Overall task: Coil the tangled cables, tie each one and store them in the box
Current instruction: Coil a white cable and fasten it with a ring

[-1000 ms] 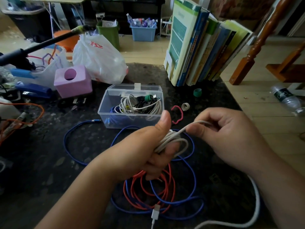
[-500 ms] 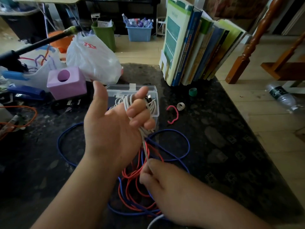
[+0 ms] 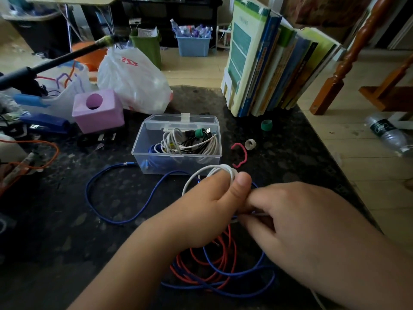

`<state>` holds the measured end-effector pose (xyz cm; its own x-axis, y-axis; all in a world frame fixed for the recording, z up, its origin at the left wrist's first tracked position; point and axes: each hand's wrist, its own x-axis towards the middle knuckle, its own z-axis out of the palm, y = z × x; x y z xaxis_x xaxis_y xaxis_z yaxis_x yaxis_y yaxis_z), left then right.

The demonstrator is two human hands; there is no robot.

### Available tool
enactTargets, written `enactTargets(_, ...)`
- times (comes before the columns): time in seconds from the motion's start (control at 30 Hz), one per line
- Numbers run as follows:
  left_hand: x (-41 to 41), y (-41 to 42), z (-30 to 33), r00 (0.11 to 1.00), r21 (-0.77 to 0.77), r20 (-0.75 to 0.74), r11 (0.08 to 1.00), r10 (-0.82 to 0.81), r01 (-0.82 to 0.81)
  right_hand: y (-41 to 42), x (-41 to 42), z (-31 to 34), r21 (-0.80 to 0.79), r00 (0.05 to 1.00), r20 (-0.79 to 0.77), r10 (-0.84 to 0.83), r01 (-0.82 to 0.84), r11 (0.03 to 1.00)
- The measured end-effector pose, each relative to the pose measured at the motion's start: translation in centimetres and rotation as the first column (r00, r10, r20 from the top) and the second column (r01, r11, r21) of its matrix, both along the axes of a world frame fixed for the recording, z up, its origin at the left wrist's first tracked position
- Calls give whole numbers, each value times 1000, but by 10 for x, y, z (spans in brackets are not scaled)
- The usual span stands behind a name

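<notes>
While the left hand (image 3: 207, 211) curls its fingers and thumb round a white cable (image 3: 210, 173) gathered into loops, the coil stands up out of the fist toward twelve o'clock, its rounded top just short of the near wall of the clear box (image 3: 178, 162). The long axis of the coil runs roughly from six to twelve o'clock. The right hand (image 3: 308, 224) sits at three o'clock of the left, touching it, with its fingers bent inward toward a strand of the white cable near the left thumb; whether it actually pinches the strand I cannot tell, since the fingertips are hidden.

Under both hands, on the dark desk (image 3: 67, 220), a red cable (image 3: 212, 260) and a blue cable (image 3: 116, 198) lie tangled together. The blue cable throws one wide loop out toward nine o'clock, and its plug end lies at the box's near-left corner. The box stands open at twelve o'clock of the hands, with coiled white and black cables inside.

At two o'clock of the hands a red twist tie (image 3: 240, 154) lies bent, with a small beige ring (image 3: 250, 144) beside it and a green ring (image 3: 266, 125) farther back, near the row of books (image 3: 274, 63).
</notes>
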<state>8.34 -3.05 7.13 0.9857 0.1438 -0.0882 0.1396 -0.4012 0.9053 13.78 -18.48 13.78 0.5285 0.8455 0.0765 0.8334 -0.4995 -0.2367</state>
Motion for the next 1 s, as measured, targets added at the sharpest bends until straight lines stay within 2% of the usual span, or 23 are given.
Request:
enactTargets(0.07, 1, 0, 1, 1000, 8, -4, 1000, -14, 14, -1, 1, 0, 5, 1000, -9, 7, -7, 1000)
enactTargets(0.17, 1, 2, 3, 1000, -44, 6, 999, -18, 19, 0, 4, -2, 49, 994, -105, 44, -39, 998)
enactTargets(0.3, 1, -1, 5, 990, -346, -54, 932, -132, 106, 1, 13, -8, 193, 976, -201, 86, -46, 980)
enactTargets(0.37, -2, 0, 6, 980, -413, -93, 902, -177, 124, -1, 23, -9, 278, 960, -271, 68, 11, 960)
enactTargets(0.43, 7, -2, 9, 984, -505, -99, 860, -145, 76, 2, 33, -12, 368, 902, -430, 48, 127, 921)
enactTargets(0.47, 11, -2, 13, 988, -593, -115, 805, -99, 12, 5, 38, -16, 403, 856, -514, 50, 190, 895)
enactTargets(0.53, 15, 2, 18, 989, -770, -140, 632, -38, -85, 10, 44, -30, 412, 759, -649, 60, 284, 866)
enactTargets(0.6, 15, 4, 15, 988, -882, -42, 471, -150, 34, 15, 45, -43, 373, 600, -793, 102, 347, 861)
enactTargets(0.67, 6, 10, 17, 972, -957, 91, 249, -219, 146, 18, 44, -51, 330, 388, -908, 156, 436, 838)
enactTargets(0.73, 6, 10, 14, 972, -977, 176, 93, -158, 192, 21, 41, -58, 241, 246, -961, 124, 530, 813)
enactTargets(0.77, 7, 9, 14, 975, -977, 194, 68, -105, 202, 24, 38, -63, 191, 221, -972, 77, 558, 808)
enactTargets(0.8, 8, 7, 15, 978, -977, 204, 55, -44, 207, 26, 35, -68, 150, 236, -972, 15, 565, 811)
enactTargets(0.83, 10, 7, 16, 979, -978, 201, 61, 22, 200, 28, 31, -74, 119, 292, -955, -54, 544, 831)
enactTargets(0.9, 11, 11, 15, 972, -979, 171, 138, 164, 149, 29, 20, -82, 50, 494, -855, -156, 378, 924)
enactTargets(0.93, 10, 15, 15, 960, -977, 150, 186, 235, 108, 29, 14, -84, 3, 595, -789, -155, 256, 967)
enactTargets(1.0, 10, 21, 17, 940, -969, 100, 248, 326, 17, 27, 4, -84, -62, 718, -689, -102, 82, 995)
